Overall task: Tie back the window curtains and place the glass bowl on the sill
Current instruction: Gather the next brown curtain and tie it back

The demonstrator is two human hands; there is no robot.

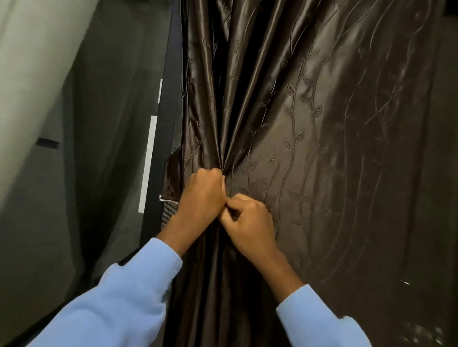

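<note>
A: Gathering up the curtain (290, 123), are those hands?
B: Yes. The left hand (203, 195) is clenched round a bunch of folds, which fan out upward from the fist.
A: And the right hand (249, 221)?
B: It is touching the left and sits a little lower. Its fingers are curled, pinching the same cloth at the gather.
A: Where does the curtain hang?
B: Across the middle and right of the view. It is dark brown and shiny, with stitched leaves. Below the hands it falls in tight pleats between two light blue sleeves (128, 300).
A: And to the left?
B: A dark window frame (157, 170), then a pale surface (22, 72).
</note>
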